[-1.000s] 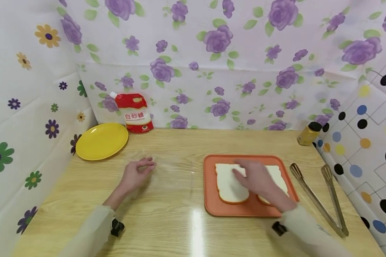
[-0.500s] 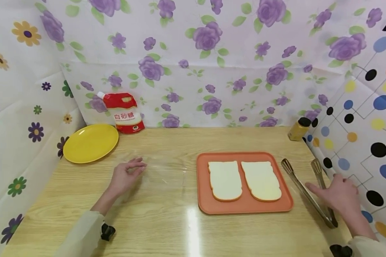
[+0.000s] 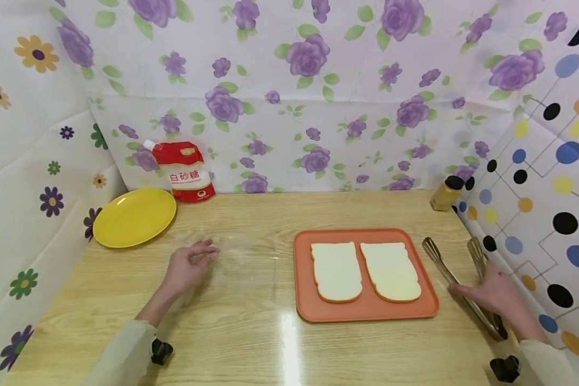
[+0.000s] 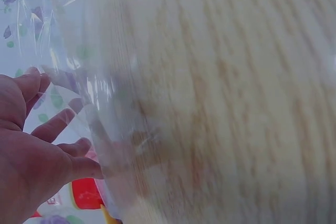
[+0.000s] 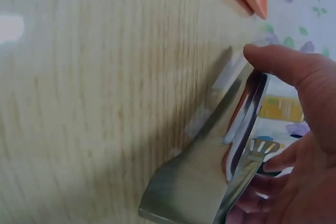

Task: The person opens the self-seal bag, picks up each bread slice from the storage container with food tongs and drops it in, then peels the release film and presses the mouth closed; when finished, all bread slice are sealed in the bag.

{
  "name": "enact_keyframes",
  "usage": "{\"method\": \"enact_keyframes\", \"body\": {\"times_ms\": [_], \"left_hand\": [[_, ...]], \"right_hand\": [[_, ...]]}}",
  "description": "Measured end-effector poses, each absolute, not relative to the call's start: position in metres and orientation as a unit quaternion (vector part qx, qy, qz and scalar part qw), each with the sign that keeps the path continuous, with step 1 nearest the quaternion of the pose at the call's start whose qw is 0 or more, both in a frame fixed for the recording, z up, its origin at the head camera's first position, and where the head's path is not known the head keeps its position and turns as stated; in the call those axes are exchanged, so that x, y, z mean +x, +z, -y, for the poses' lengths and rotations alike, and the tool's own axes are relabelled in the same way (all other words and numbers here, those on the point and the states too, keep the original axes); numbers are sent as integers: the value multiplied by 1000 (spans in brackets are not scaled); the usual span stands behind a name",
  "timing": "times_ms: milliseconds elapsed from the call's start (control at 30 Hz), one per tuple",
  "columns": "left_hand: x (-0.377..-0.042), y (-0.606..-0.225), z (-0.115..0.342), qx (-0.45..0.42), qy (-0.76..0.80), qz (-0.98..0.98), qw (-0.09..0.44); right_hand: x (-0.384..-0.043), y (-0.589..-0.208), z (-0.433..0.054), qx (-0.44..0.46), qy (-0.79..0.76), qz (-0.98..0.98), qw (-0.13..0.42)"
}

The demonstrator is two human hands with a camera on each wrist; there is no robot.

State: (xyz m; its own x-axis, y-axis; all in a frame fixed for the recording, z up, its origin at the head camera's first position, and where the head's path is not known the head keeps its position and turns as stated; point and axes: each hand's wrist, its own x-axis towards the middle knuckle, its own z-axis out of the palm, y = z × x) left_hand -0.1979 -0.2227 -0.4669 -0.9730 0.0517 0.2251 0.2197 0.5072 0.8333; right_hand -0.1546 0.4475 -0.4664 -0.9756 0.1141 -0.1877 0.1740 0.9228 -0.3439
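Note:
A transparent plastic bag or sheet lies on the table, hard to make out against the wood. My left hand pinches its left edge between thumb and fingers; in the left wrist view the clear film passes between the fingertips. On the table's right side, metal tongs lie with their arms spread. My right hand spans them, thumb against the left arm and fingers at the right arm; the right wrist view shows these fingers partly hidden behind the metal. Two white bread slices lie side by side on an orange tray.
A yellow plate leans at the back left beside a red and white sugar pouch. At the back right corner stands a small yellow jar with a black lid. Patterned cloth walls border the table.
My right hand has left its place over the bread, moved right and come down onto the tongs. The left hand keeps its pinch on the plastic. The head view has shifted slightly right.

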Motion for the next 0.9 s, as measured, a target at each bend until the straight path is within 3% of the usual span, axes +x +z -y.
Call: {"method": "enact_keyframes", "body": {"times_ms": [300,567,900], "left_hand": [[-199,-470,224,-84,-473,872,89],[-199,-470,220,-83,-474,873,81],[-200,-469,219,-83,-476,872,74]], "right_hand": [[-150,-472,-442,50,-191,-979,42],[-115,-453,-404,56,-193,-980,5],[-77,-442,-335,70,-193,-978,45]]}}
